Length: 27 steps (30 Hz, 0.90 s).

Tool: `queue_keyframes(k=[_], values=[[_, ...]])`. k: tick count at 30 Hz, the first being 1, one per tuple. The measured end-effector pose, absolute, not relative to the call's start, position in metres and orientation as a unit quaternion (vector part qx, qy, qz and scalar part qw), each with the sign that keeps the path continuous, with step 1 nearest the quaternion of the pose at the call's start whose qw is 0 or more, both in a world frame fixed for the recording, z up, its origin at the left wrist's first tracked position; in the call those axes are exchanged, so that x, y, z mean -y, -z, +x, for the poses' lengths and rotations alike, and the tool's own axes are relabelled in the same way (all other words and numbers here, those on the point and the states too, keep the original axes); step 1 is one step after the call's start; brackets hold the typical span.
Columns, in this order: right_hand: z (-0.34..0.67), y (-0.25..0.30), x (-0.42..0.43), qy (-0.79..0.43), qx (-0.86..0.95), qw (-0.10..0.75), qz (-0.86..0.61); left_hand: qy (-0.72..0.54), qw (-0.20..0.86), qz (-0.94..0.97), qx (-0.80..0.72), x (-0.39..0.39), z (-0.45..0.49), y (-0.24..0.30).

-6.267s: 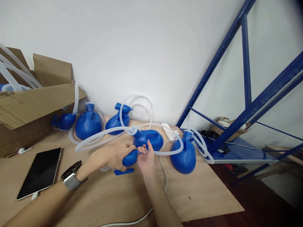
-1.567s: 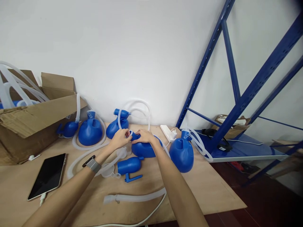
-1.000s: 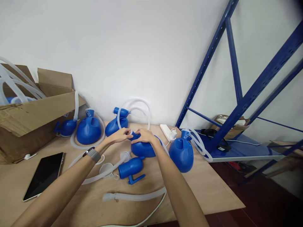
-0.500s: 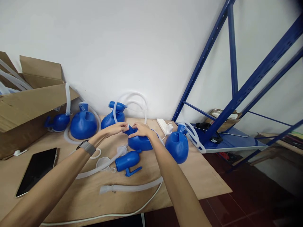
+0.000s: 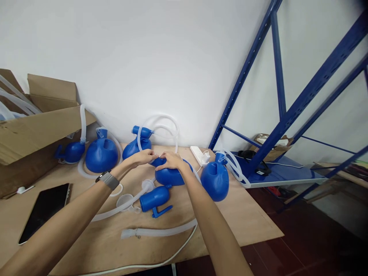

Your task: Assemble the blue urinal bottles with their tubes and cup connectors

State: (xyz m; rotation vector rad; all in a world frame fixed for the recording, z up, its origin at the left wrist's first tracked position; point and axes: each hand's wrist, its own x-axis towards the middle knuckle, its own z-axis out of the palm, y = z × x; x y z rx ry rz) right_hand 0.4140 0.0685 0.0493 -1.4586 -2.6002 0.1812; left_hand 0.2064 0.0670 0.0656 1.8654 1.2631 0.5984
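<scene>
Both hands meet at the neck of a blue plastic jug (image 5: pixel 169 177) lying on its side in the middle of the wooden table (image 5: pixel 230 222). My left hand (image 5: pixel 143 157), with a watch on the wrist, pinches at the jug's spout, fingers closed. Resting over the top of the same jug is my right hand (image 5: pixel 170 161), its fingers curled around the neck. Just in front lies a small blue bottle (image 5: pixel 153 198) with a translucent hose (image 5: pixel 117 207) and a funnel-shaped cup (image 5: pixel 125 201). A short loose strip of tubing (image 5: pixel 156 231) lies nearer me.
More blue jugs stand behind and beside: (image 5: pixel 101 155), (image 5: pixel 135 146), (image 5: pixel 215 180). A cardboard box (image 5: pixel 31 134) with tubing fills the left. A phone (image 5: pixel 43 211) lies at front left. A white power strip (image 5: pixel 197 152) sits near the wall; a blue metal rack (image 5: pixel 287 115) stands right.
Earlier my hands held the small blue bottle; it now lies on the table. Both hands have moved back to the jug's neck and stay there; the view shifted slightly.
</scene>
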Motion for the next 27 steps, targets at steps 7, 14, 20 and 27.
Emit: queue_keyframes(k=[7,14,20,27], values=[[0.414,-0.047,-0.069,-0.062,0.867,0.081,-0.487,-0.225,0.422,0.733,-0.484,-0.065,0.200,-0.062],[0.415,-0.046,-0.071,-0.071,0.867,0.082,-0.486,-0.227,0.445,0.722,-0.479,-0.071,0.200,-0.057],[0.413,-0.049,-0.068,-0.071,0.865,0.086,-0.489,-0.209,0.457,0.716,-0.485,-0.086,0.200,-0.054],[0.411,-0.053,-0.064,-0.048,0.875,0.089,-0.474,-0.200,0.459,0.715,-0.489,-0.086,0.201,-0.054]])
